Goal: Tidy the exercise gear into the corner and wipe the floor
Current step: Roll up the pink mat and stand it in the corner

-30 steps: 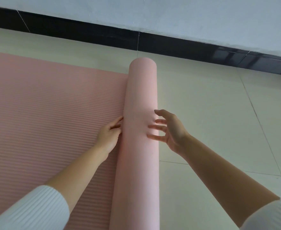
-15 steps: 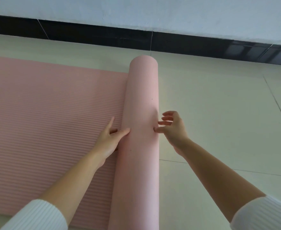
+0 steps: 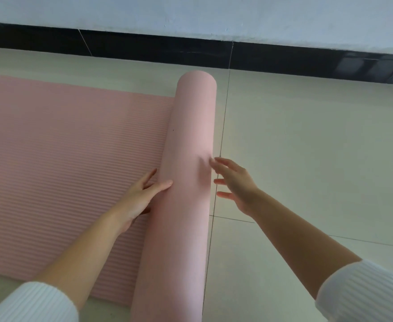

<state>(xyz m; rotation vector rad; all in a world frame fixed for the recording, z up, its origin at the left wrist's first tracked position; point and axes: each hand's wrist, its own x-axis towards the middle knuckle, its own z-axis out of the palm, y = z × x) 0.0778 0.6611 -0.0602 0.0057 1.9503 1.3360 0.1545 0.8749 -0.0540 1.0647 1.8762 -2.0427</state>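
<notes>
Right-hand fingers (image 3: 224, 163) have sprung out of the curl they showed half a second ago. They are straight and spread wide now, a little blurred, with the tips just at the right flank of the roll (image 3: 191, 126), and whether they press it or only brush it I cannot tell. The right hand (image 3: 236, 184) holds nothing. Across the roll, the thumb (image 3: 163, 185) is where it was, laid flat on the left curve, while the other fingers (image 3: 150, 176) lie straight along the seam where the roll meets the flat sheet. So the left hand (image 3: 139, 198) is open too, steadying rather than gripping.

Moving outwards, the pink yoga mat (image 3: 63, 159) is only partly rolled. A thick tube runs away from the person toward the black skirting (image 3: 144, 49), and a long ribbed stretch lies unrolled to the left on the pale tiled floor (image 3: 307, 159). White ribbed sleeves (image 3: 28, 303) frame the bottom corners.

My read on progress is that it is early. The rolling itself is perhaps halfway, the mat has yet to go into any corner, no other gear shows here, and no cloth or mop is in view for the floor wipe.
</notes>
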